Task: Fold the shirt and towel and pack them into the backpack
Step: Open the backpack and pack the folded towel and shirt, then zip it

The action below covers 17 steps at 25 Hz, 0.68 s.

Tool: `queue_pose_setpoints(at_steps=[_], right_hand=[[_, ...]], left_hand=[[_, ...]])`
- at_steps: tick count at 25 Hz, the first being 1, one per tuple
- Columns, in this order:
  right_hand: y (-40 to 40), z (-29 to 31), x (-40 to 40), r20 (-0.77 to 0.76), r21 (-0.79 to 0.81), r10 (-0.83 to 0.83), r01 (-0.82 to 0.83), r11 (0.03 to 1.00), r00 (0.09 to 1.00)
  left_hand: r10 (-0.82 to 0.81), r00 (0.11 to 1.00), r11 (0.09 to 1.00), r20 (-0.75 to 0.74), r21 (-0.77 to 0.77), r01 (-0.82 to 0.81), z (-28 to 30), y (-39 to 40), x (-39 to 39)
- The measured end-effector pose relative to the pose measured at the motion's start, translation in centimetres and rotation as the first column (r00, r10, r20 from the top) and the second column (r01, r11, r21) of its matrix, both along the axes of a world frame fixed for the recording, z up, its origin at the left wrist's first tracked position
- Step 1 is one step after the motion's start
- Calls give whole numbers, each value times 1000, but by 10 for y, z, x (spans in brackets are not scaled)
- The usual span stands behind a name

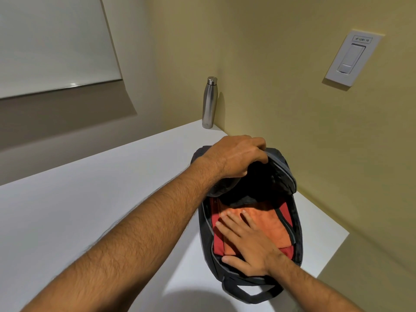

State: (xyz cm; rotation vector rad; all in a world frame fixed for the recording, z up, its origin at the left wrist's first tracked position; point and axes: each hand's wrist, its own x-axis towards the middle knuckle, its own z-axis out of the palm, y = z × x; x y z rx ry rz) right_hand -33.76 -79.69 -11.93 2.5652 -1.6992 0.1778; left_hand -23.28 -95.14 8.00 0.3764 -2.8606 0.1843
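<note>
Your left hand (238, 156) grips the backpack (297, 233) flap, fingers curled round it, keeping the mouth open so your right hand (245, 239), fingers flat and spread, presses the folded orange cloth (270, 228) down inside.

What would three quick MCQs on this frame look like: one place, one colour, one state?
1. Where does the steel bottle stand?
A in the backpack
B far table corner by the wall
C on the floor

2. Colour of the folded cloth under the right hand?
A blue
B white
C orange

3. The backpack is:
A open, flap held up by the left hand
B zipped shut
C hanging on the wall

Key: B, it stands in the corner; C, orange inside the red lining; A, fingers grip the flap.
</note>
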Motion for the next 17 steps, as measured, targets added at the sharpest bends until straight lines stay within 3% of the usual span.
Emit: queue_pose_setpoints(at_steps=[3,6,9,11,13,15,17], right_hand=[[19,45,-11,288,-214,41,23,977,957],[33,96,-26,435,-474,59,173,863,898],[25,140,-36,529,-577,11,350,738,849],[1,150,-41,568,-531,-65,425,733,821],[-29,143,-43,532,-403,-139,395,826,835],[-56,118,-44,386,-185,-206,294,938,899],[-73,88,-40,217,41,-235,232,972,948]], left_hand=[[-57,998,998,4,25,57,-15,10,6],[-121,990,989,-67,79,126,-38,26,14],[-202,969,969,-144,117,219,-71,46,24],[-235,957,957,-170,134,258,-95,62,26],[-251,952,944,-174,176,280,-117,78,29],[-249,955,935,-162,215,281,-136,92,32],[-238,959,927,-153,260,272,-153,102,35]])
